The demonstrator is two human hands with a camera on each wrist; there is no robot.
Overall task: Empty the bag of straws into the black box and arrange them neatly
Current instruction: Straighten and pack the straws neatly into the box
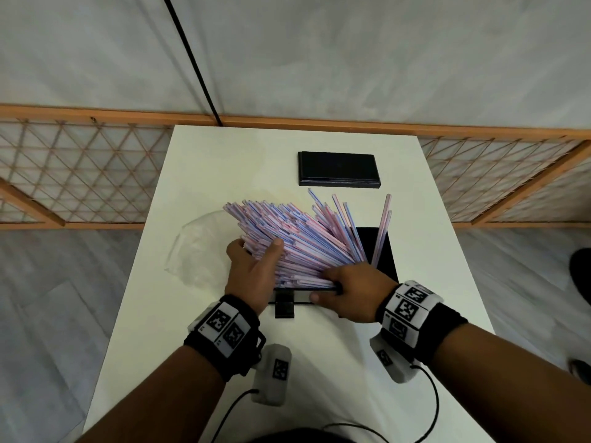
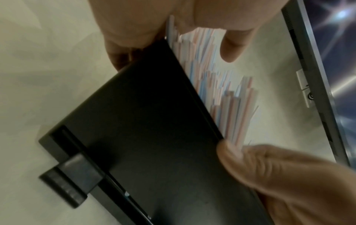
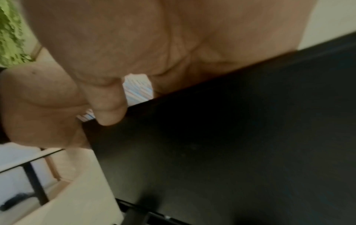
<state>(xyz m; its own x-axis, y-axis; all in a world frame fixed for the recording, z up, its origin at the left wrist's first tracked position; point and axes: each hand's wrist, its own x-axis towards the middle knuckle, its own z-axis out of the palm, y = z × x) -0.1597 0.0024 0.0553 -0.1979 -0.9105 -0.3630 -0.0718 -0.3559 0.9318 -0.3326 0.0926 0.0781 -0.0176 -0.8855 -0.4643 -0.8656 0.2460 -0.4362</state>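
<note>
A thick bundle of pink-and-blue striped straws (image 1: pixel 297 238) stands in the open black box (image 1: pixel 383 251) and fans out leaning left, with a few strays upright at the right. My left hand (image 1: pixel 256 254) grips the leaning bundle from the left, thumb over its top. My right hand (image 1: pixel 332 284) holds the box's near wall, fingers over the rim onto the straw ends, thumb on the outside. The left wrist view shows the box (image 2: pixel 144 129) from outside, with straws (image 2: pixel 227 99) above its rim. In the right wrist view, the box (image 3: pixel 231 144) and a sliver of straws (image 3: pixel 137 89) show.
The box's black lid (image 1: pixel 339 169) lies flat at the far side of the white table (image 1: pixel 431 251). A crumpled clear plastic bag (image 1: pixel 198 247) lies left of the box. The box's latch (image 1: pixel 284 305) sticks out toward me. Wrist-camera cables trail over the near table edge.
</note>
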